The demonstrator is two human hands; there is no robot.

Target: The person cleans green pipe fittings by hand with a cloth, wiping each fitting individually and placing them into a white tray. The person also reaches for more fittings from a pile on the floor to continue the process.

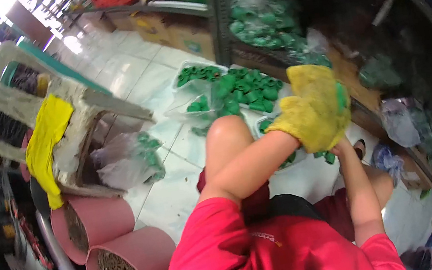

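A fuzzy yellow cloth mitt (pixel 309 104) covers my left hand, hiding its fingers, and a small green piece shows at its far edge. Just below it is my right hand (pixel 340 146), fingers bent and partly hidden behind the mitt. Green plastic pipe fittings (pixel 324 158) lie right by those fingertips; what the right hand grips, I cannot tell. On the floor ahead of my knee, a white tray (pixel 278 102) is full of green fittings (pixel 254 89). Part of another tray (pixel 292 159) with fittings shows beneath my left forearm.
To the left stands a worn plastic chair (pixel 70 143) with a yellow cloth (pixel 48 135) over it. Pink buckets (pixel 153 256) lie tipped, one holding screws. A plastic bag of fittings (pixel 128 159) rests on the tiles. Shelves (pixel 218 19) with bagged fittings (pixel 262 20) line the right.
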